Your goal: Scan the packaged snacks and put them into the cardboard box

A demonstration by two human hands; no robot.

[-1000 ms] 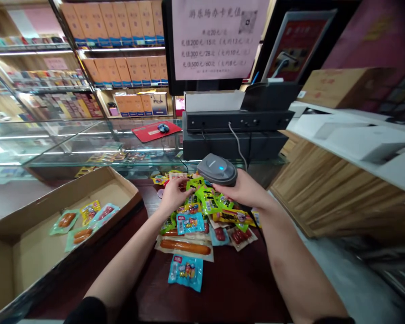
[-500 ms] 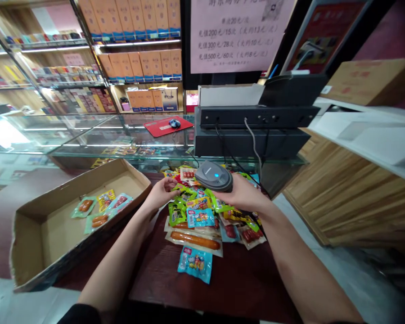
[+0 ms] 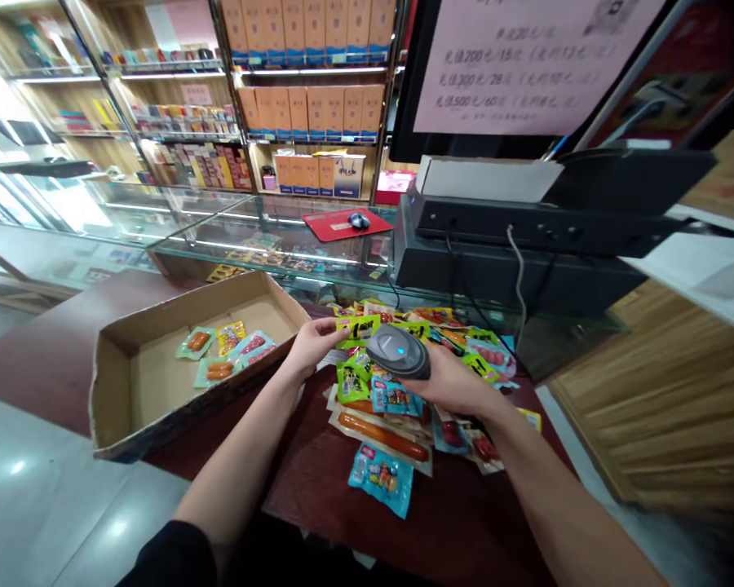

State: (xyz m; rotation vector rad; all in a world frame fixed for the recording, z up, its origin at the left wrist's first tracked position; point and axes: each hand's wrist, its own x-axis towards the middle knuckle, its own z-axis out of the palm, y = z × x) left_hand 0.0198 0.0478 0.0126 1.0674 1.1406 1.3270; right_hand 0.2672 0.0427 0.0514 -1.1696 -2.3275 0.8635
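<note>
My right hand is wrapped round a grey barcode scanner with a lit blue light, its head tilted over the pile. Between the fingers of my left hand is a green snack packet, raised just left of the scanner. Beneath both hands spreads a heap of wrapped snacks. In it, a blue packet lies above a long wrapped sausage. Nearest to me, a separate blue packet rests on the dark red table.
An open cardboard box at left holds several small packets. Behind the heap stands a glass counter with a red mouse pad. A black cash drawer with hanging cables sits at back right. Stocked shelves line the wall.
My left hand has picked up a green packet from the heap. The scanner has come lower and nearer to me in my right hand. The view has swung left.
</note>
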